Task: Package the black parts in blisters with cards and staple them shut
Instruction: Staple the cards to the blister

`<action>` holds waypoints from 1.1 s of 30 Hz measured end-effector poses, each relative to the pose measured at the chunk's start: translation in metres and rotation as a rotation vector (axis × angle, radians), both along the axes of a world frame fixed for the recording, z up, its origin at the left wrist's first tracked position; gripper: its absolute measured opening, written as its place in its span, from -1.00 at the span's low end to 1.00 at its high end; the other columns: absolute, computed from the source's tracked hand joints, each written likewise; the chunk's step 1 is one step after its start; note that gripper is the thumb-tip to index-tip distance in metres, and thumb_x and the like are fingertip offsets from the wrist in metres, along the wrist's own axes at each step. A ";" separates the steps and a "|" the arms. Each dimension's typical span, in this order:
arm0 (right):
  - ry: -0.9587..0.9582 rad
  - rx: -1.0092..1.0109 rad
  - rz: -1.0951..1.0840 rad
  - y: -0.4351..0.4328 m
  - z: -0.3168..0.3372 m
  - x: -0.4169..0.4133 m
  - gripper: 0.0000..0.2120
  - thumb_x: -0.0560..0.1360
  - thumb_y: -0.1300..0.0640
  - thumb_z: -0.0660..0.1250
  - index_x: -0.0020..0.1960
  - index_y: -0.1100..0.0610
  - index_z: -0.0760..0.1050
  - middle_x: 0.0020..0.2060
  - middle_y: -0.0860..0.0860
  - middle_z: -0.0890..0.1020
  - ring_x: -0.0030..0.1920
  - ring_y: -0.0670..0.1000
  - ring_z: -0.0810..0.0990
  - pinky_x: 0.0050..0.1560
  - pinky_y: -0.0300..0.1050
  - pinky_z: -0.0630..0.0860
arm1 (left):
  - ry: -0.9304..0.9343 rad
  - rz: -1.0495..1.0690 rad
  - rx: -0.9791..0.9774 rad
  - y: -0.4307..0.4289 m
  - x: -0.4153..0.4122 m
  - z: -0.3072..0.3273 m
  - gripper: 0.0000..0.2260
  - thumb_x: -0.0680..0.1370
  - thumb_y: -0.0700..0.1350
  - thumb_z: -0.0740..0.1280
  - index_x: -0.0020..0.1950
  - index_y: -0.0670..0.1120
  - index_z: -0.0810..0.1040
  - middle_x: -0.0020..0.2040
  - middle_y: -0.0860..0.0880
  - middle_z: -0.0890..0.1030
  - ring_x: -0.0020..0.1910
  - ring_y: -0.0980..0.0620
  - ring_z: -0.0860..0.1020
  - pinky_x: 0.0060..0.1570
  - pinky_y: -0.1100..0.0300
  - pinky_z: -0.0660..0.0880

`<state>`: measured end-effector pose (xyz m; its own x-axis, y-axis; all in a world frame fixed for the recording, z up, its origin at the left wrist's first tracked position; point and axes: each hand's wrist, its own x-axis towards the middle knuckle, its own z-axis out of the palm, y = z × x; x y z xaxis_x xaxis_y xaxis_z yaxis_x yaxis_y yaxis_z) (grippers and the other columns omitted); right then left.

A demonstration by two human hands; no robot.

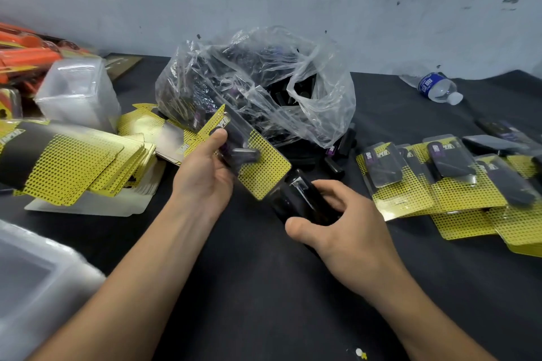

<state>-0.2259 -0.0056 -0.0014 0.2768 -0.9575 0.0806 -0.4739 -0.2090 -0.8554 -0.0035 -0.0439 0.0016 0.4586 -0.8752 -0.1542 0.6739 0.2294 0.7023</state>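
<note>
Head-worn wide-angle view, forward and down, close over the table.

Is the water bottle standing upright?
No, the water bottle lies on its side on the black table, with its cap pointing right.

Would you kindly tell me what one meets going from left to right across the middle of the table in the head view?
In order: loose yellow cards → left hand → carded blister → black stapler → right hand → finished packs.
</note>
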 end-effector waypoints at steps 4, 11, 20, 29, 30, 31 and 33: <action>-0.104 0.081 0.035 0.007 0.001 0.008 -0.48 0.08 -0.31 0.46 0.01 -0.21 0.59 -0.11 -0.39 0.68 -0.04 -0.33 0.64 -0.12 -0.35 0.49 | 0.019 -0.083 -0.074 0.008 -0.004 0.006 -0.90 0.67 -0.19 0.27 0.08 -0.17 0.57 -0.15 -0.05 0.74 -0.29 0.07 0.71 -0.12 0.10 0.47; -0.127 0.121 0.078 0.008 0.004 0.007 -0.43 0.08 -0.29 0.50 0.07 -0.18 0.61 -0.06 -0.29 0.72 0.00 -0.25 0.67 0.08 -0.12 0.61 | 0.103 -0.155 -0.177 0.014 -0.009 0.011 -0.72 0.49 -0.19 0.37 0.19 -0.20 0.56 0.10 -0.13 0.69 -0.02 0.01 0.70 0.02 0.08 0.69; -0.166 0.097 0.112 0.010 0.005 0.009 -0.46 0.11 -0.26 0.51 0.06 -0.15 0.63 -0.06 -0.24 0.73 0.00 -0.20 0.69 0.10 -0.05 0.64 | -0.002 -0.250 -0.178 0.018 -0.019 0.012 -0.70 0.50 -0.16 0.34 0.20 -0.22 0.58 0.00 -0.14 0.73 -0.09 -0.02 0.72 -0.22 0.08 0.68; -0.218 0.049 0.084 0.010 -0.001 0.010 -0.48 0.12 -0.28 0.50 0.08 -0.31 0.57 -0.11 -0.28 0.72 -0.04 -0.24 0.68 -0.09 -0.40 0.55 | -0.030 -0.219 -0.143 0.019 -0.022 0.015 -0.70 0.47 -0.17 0.37 0.17 -0.23 0.54 -0.02 -0.14 0.68 -0.15 -0.03 0.69 -0.24 0.07 0.68; -0.224 0.049 0.079 0.010 -0.002 0.010 -0.49 0.13 -0.28 0.50 0.07 -0.30 0.58 -0.11 -0.27 0.73 -0.05 -0.23 0.69 -0.08 -0.37 0.55 | -0.042 -0.214 -0.134 0.019 -0.022 0.014 -0.69 0.46 -0.17 0.37 0.18 -0.24 0.54 -0.02 -0.14 0.67 -0.18 -0.03 0.69 -0.25 0.08 0.67; -0.231 0.049 0.074 0.010 -0.002 0.011 -0.50 0.13 -0.27 0.50 0.06 -0.28 0.59 -0.12 -0.24 0.73 -0.06 -0.21 0.69 -0.06 -0.30 0.58 | -0.054 -0.213 -0.127 0.019 -0.022 0.014 -0.66 0.46 -0.16 0.38 0.21 -0.24 0.53 0.00 -0.16 0.66 -0.18 -0.04 0.68 -0.25 0.09 0.67; -0.244 0.052 0.065 0.009 -0.003 0.011 -0.52 0.15 -0.26 0.51 0.05 -0.20 0.61 -0.12 -0.17 0.74 -0.08 -0.13 0.70 0.00 -0.09 0.64 | -0.083 -0.218 -0.115 0.020 -0.022 0.013 -0.58 0.47 -0.15 0.38 0.30 -0.25 0.51 0.10 -0.22 0.64 -0.15 -0.06 0.66 -0.20 0.07 0.68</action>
<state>-0.2147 0.0035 -0.0045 0.3159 -0.9431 0.1035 -0.2391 -0.1846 -0.9533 -0.0252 -0.0244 0.0151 0.2640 -0.9644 -0.0172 0.6573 0.1668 0.7350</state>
